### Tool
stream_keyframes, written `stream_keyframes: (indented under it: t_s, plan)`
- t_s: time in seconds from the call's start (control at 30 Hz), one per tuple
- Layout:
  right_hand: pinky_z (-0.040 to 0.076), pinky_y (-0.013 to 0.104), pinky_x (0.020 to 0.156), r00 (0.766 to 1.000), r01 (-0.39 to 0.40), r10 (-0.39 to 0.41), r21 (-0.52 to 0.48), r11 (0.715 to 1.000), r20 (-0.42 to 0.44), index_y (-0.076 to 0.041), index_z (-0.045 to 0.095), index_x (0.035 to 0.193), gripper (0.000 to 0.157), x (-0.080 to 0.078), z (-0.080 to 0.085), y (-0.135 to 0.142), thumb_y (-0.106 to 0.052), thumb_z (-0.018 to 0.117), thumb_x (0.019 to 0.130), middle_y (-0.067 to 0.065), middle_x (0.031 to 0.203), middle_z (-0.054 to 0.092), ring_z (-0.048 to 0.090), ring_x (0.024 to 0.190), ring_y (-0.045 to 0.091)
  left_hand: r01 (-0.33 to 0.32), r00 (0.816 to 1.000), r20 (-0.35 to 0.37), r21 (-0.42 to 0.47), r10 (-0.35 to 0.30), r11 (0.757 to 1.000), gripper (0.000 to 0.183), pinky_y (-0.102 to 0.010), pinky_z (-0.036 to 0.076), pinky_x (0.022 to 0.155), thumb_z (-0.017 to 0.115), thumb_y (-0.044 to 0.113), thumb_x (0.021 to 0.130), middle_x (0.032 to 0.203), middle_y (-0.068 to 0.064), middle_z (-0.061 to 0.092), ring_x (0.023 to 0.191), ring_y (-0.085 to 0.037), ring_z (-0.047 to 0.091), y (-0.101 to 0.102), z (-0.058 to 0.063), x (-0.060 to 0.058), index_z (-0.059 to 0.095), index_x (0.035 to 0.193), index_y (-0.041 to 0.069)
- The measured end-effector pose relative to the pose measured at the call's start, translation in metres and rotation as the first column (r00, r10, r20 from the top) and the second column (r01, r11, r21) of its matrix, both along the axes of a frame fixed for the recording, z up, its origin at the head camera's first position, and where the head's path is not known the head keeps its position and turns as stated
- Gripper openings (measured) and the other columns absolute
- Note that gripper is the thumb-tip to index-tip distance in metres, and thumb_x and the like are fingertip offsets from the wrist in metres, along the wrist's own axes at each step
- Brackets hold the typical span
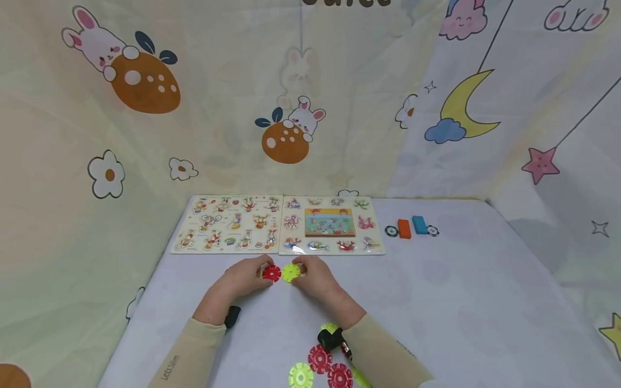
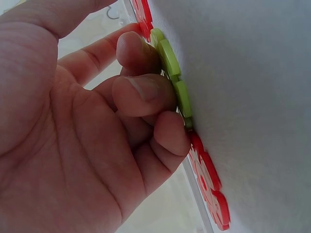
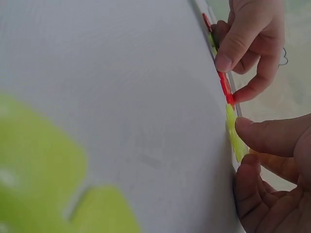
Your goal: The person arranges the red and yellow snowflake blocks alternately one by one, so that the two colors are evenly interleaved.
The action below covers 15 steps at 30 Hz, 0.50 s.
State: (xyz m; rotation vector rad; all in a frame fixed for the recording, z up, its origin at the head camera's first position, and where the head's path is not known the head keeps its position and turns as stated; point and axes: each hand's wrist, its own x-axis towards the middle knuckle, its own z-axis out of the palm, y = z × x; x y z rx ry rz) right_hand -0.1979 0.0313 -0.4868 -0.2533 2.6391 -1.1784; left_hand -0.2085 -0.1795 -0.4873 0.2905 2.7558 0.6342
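My left hand [image 1: 246, 276] pinches a red notched plastic disc [image 1: 271, 273] between thumb and index finger, flat above the white tabletop. Under that hand's curled fingers, a green disc [image 2: 170, 60] and another red disc [image 2: 209, 182] lie in line with it. Opposite, my right hand [image 1: 315, 276] pinches a yellow-green disc [image 1: 291, 272] by its outer edge. The red and yellow-green discs face each other edge to edge; whether their notches interlock I cannot tell. In the right wrist view the discs form one row [image 3: 224, 87].
Loose discs lie near the right forearm, among them a yellow-green disc [image 1: 301, 375] and a red disc [image 1: 320, 359]. Two picture puzzle boards [image 1: 233, 226] lie behind the hands. Farther right are an orange block [image 1: 404, 229], a blue block [image 1: 419, 224] and two round chips [image 1: 391, 231].
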Motion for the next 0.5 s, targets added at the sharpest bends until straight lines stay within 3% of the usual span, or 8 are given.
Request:
stream_keyframes:
  t_s: [0.33, 0.5]
  plan:
    - [0.040, 0.030, 0.065, 0.999, -0.028, 0.029, 0.032, 0.999, -0.025, -0.009, 0.065, 0.111, 0.033, -0.007, -0.010, 0.006, -0.015, 0.075, 0.080, 0.004, 0.088, 0.051, 0.046, 0.080, 0.016, 0.003, 0.999, -0.035, -0.070, -0.005, 0.998, 0.050, -0.039, 0.045, 0.074, 0.076, 0.035, 0.078, 0.093, 0.004, 0.060, 0.080, -0.015, 0.051, 0.006, 0.004, 0.003, 0.059, 0.122, 0.023]
    - [0.039, 0.030, 0.065, 1.000, -0.024, 0.024, 0.034, 0.999, -0.015, -0.011, 0.065, 0.111, 0.033, -0.009, -0.011, 0.006, -0.016, 0.075, 0.080, 0.003, 0.088, 0.050, 0.046, 0.080, 0.016, -0.021, 0.998, -0.052, -0.059, 0.018, 0.998, 0.052, -0.040, 0.046, 0.080, 0.075, 0.035, 0.078, 0.105, 0.001, 0.062, 0.086, -0.016, 0.053, 0.016, 0.014, 0.003, 0.058, 0.125, 0.020]
